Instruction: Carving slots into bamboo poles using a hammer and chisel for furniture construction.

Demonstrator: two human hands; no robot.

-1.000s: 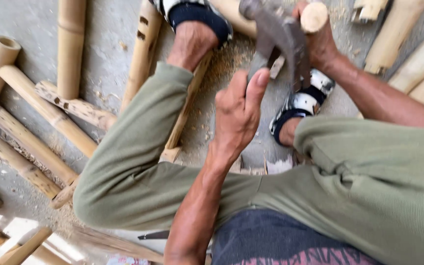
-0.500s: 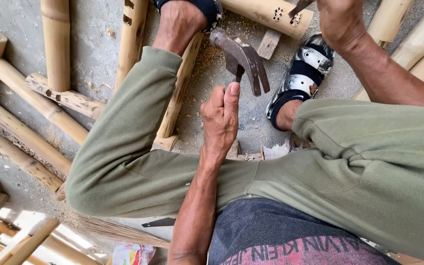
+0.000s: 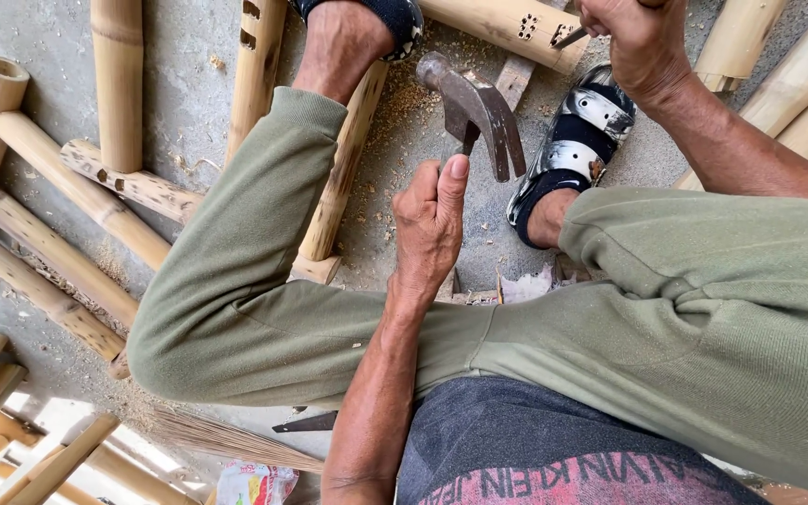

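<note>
Head view: left hand grips hammer; right hand pinches chisel

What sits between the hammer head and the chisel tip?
Head view: bare sawdust-strewn floor between hammer and chisel, with a flat wooden block under that gap; nothing else.

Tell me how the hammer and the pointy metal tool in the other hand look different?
The claw hammer, gripped by the left hand, shows its whole dark, rusty head with curved claws. The chisel, held in the right hand, shows only a thin tip; the hand hides the rest. The hammer is raised clear of the bamboo pole, while the chisel tip touches the pole near its cut holes. Both look like metal.
</note>
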